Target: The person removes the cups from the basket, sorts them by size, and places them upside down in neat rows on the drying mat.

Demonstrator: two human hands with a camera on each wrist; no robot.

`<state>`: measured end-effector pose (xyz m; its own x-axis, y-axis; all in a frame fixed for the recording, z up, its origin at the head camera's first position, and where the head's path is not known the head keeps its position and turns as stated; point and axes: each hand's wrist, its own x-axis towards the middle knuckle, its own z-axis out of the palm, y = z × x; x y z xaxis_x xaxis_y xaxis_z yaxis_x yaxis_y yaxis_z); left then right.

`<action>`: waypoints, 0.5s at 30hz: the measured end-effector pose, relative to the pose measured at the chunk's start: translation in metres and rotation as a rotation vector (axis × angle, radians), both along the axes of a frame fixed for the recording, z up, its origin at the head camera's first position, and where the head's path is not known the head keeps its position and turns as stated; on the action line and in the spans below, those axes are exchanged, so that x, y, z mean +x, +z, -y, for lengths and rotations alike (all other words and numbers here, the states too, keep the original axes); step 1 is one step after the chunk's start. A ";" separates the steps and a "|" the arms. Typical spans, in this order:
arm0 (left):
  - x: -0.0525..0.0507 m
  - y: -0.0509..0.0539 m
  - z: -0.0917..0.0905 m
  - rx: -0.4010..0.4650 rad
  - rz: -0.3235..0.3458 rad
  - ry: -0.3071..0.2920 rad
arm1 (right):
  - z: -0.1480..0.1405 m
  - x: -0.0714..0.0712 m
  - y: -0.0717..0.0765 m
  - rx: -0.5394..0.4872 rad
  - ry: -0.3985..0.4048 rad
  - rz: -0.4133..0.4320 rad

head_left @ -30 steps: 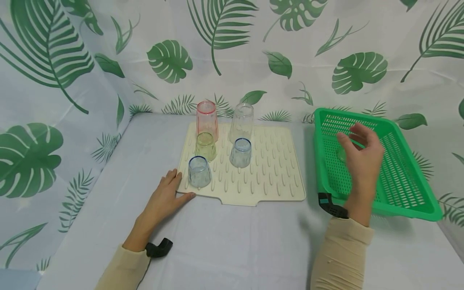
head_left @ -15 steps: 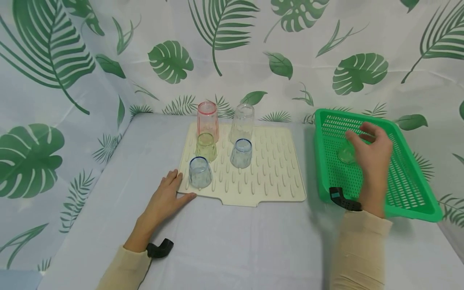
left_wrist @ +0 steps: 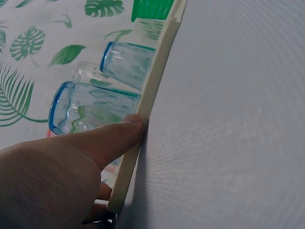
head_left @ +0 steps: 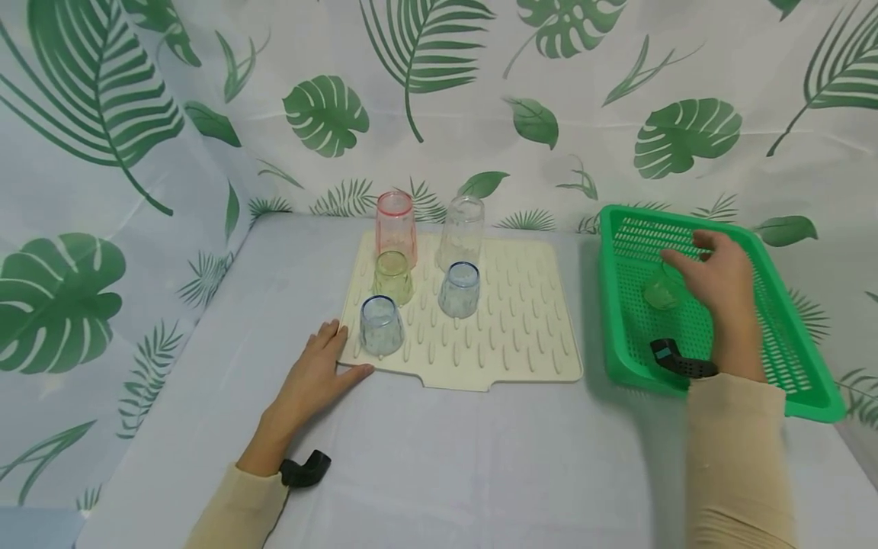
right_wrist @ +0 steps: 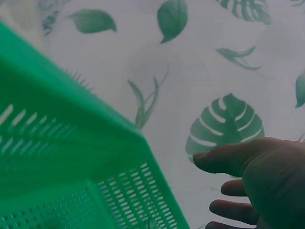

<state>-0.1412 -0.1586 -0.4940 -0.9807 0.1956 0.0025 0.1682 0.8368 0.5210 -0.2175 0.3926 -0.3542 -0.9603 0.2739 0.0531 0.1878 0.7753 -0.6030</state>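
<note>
My left hand (head_left: 312, 389) rests at the front left corner of a cream drying mat (head_left: 521, 335). In the left wrist view the thumb (left_wrist: 126, 131) lies against the mat's front edge. Nearest to it stands a blue-rimmed glass (head_left: 381, 328). Behind are a yellow-green glass (head_left: 393, 280), a second blue-rimmed glass (head_left: 459, 292), a tall pink-rimmed glass (head_left: 395, 236) and a tall clear glass (head_left: 463, 232). Over a green basket (head_left: 620, 358) hovers my right hand (head_left: 727, 274), fingers spread and holding nothing. A greenish-looking glass (head_left: 661, 292) sits in the basket, left of that hand.
The basket stands right of the mat, with a gap of tablecloth (head_left: 535, 457) between them. A leaf-patterned cloth (head_left: 453, 122) hangs behind and along the left side. The mat's right part shows bare ridges.
My right hand has moved rightward over the basket, away from the glass there, which now shows more fully. My left hand stays at the mat's corner.
</note>
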 end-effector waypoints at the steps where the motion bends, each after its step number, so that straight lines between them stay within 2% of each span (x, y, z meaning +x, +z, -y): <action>1: 0.000 0.000 0.000 -0.001 0.000 -0.001 | -0.003 -0.002 -0.001 0.021 0.016 0.010; 6: -0.001 -0.001 0.000 0.000 -0.002 -0.002 | -0.013 -0.007 -0.006 0.046 0.023 0.058; 15: -0.001 -0.001 0.001 -0.005 0.005 0.002 | -0.022 -0.009 -0.011 0.104 -0.026 0.147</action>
<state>-0.1425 -0.1592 -0.4955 -0.9811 0.1933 -0.0031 0.1639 0.8399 0.5175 -0.2269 0.4146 -0.3657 -0.9525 0.2990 -0.0580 0.2888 0.8258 -0.4845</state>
